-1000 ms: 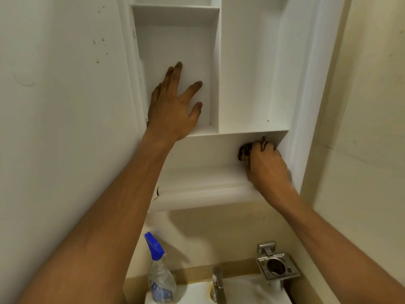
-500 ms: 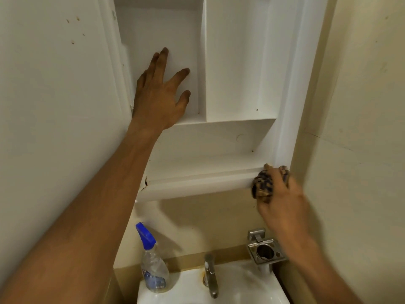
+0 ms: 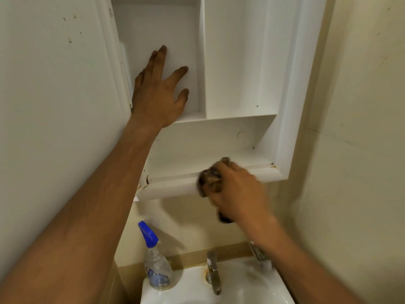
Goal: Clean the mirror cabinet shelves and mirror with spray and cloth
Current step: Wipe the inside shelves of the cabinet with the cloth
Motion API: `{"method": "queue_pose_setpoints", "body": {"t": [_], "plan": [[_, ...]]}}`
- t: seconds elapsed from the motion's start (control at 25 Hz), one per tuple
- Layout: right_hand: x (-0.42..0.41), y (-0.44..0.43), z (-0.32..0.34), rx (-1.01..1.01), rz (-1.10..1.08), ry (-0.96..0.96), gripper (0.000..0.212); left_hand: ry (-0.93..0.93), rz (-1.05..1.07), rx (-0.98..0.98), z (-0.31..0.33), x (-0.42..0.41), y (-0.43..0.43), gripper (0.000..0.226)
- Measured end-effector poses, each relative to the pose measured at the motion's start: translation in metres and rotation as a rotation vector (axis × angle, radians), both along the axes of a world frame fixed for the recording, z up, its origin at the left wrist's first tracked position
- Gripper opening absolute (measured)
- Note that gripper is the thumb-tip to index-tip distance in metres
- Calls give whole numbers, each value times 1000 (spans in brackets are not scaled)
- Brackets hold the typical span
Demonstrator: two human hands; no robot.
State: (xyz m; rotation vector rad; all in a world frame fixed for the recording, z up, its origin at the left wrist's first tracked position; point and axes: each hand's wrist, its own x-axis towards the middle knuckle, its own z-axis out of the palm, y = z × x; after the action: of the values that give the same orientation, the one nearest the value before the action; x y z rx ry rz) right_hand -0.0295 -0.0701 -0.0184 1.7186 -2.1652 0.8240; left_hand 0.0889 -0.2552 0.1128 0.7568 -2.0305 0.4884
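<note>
The right grip point(image 3: 238, 194) has carried the cloth point(image 3: 210, 178) leftward from the cabinet's right corner to the middle of the bottom shelf's front lip point(image 3: 171, 187), fingers clenched round the wad. The left grip point(image 3: 157, 102) lies released, flat inside the upper left compartment. The step in hand looks like wiping the lip, and the next move calls for continuing towards its cracked left end. The spray bottle point(image 3: 156, 266) stands on the sink point(image 3: 192, 288).

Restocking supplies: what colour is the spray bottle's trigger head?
The trigger head is blue; head view.

Single head-worn view, facing the cabinet point(image 3: 291, 84) up close, sink point(image 3: 188, 288) below
</note>
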Motion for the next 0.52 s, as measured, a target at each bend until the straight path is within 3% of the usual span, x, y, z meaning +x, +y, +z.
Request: {"method": "queue_pose_setpoints", "body": {"t": [0.12, 0.2, 0.32, 0.52], "plan": [[-71, 28, 13, -78, -373, -54, 28, 11, 2, -7, -2, 1, 1, 52], [-73, 32, 13, -40, -437, 53, 30, 13, 3, -3, -1, 0, 3, 52], [-38, 18, 11, 19, -403, 166, 39, 7, 2, -10, -1, 0, 3, 51], [31, -14, 21, -42, -143, 213, 30, 27, -5, -19, -1, 0, 9, 47]]}}
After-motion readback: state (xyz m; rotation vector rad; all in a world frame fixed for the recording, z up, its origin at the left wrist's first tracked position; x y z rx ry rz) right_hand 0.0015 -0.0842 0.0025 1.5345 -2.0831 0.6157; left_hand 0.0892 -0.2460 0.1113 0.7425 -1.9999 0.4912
